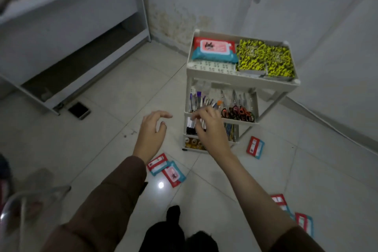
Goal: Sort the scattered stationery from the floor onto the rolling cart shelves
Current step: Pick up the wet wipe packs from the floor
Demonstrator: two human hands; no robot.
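Observation:
The cream rolling cart (241, 83) stands near the wall corner. Its top shelf holds a red and teal wipes pack (214, 50) and yellow-black patterned notebooks (266, 58). The second shelf carries pens (199, 99) and scissors (238, 112). My right hand (208, 127) hovers at the front rim of that shelf, fingers curled down by the pens; whether they pinch one is unclear. My left hand (152, 129) hangs in the air left of the cart, fingers loosely spread and holding nothing. Small red and teal packs (166, 169) lie on the floor below my hands.
More red and teal packs lie on the tiles right of the cart (255, 147) and at the lower right (294, 213). A white desk (67, 18) fills the upper left, with a dark floor drain (79, 110) beside its leg. A metal chair frame (30, 196) is at the lower left.

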